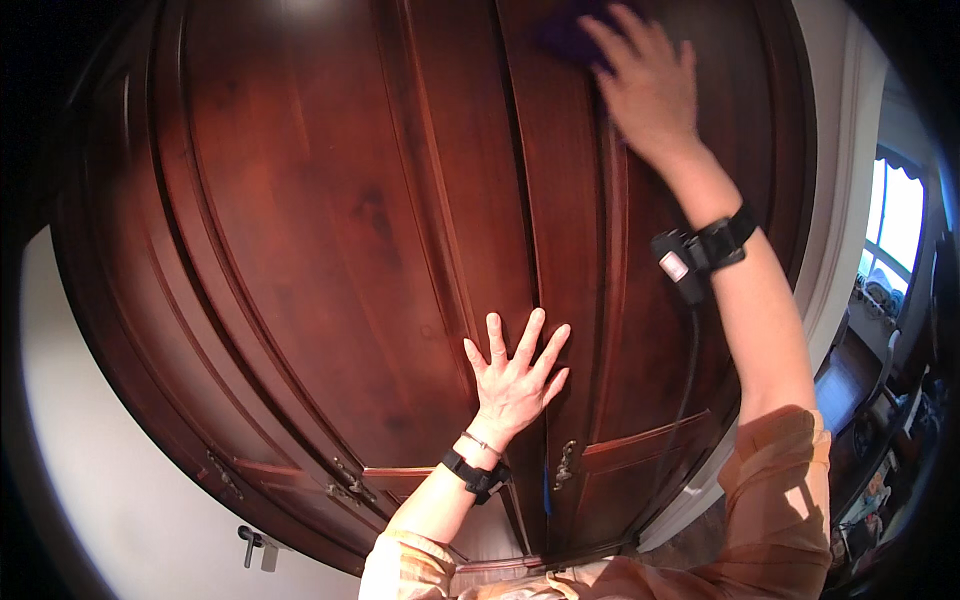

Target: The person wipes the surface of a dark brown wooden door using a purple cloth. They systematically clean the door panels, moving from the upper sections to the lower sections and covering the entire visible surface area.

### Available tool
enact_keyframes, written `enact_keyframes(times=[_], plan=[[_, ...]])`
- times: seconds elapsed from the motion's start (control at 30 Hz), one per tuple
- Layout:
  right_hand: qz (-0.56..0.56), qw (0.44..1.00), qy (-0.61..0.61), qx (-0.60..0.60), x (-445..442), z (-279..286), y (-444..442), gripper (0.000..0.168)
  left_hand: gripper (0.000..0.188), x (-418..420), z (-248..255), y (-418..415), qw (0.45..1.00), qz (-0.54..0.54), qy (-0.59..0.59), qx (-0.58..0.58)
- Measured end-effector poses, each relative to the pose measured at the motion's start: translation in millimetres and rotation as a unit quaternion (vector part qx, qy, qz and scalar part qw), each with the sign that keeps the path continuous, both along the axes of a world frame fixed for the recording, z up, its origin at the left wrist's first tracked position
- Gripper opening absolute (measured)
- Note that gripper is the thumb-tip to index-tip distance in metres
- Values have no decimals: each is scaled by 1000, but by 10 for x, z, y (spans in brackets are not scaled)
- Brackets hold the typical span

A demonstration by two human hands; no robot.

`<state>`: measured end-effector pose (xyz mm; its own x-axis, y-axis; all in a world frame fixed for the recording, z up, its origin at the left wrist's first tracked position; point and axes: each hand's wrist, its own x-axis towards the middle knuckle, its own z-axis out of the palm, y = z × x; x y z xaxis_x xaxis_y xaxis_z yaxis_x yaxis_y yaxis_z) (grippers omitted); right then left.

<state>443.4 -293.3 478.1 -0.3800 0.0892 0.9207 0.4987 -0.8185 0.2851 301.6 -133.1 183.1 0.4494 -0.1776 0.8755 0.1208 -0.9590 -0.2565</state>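
A dark red-brown wooden wardrobe [315, 247] with panelled doors fills most of the head view. My left hand [517, 375] lies flat with spread fingers across the seam between two doors, holding nothing. Higher up and to the right, my right hand [649, 86] is raised against the door, slightly blurred, its palm over a dark purple cloth [566, 34]. Part of that cloth is lost in the shadow at the top. An ornate metal handle [565, 465] is fixed on the door below my left hand.
More ornate handles [351, 481] sit low on the left doors. A white door with a lever handle [249, 541] stands at lower left. Pale moulding [832, 187] borders the wardrobe's right side. Beyond it are a window [892, 217] and cluttered furniture. A cable hangs from my right wrist device.
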Motion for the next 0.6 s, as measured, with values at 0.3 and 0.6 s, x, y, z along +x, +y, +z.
enact_keyframes(times=[0.3, 0.6], plan=[[120, 987, 48, -91, -90, -964, -205, 49, 62, -23, -26, 27, 1000, -3, -1, -9], [49, 991, 57, -114, -240, -880, -253, 49, 62, -19, 4, -4, 1000, -3, 3, -9]])
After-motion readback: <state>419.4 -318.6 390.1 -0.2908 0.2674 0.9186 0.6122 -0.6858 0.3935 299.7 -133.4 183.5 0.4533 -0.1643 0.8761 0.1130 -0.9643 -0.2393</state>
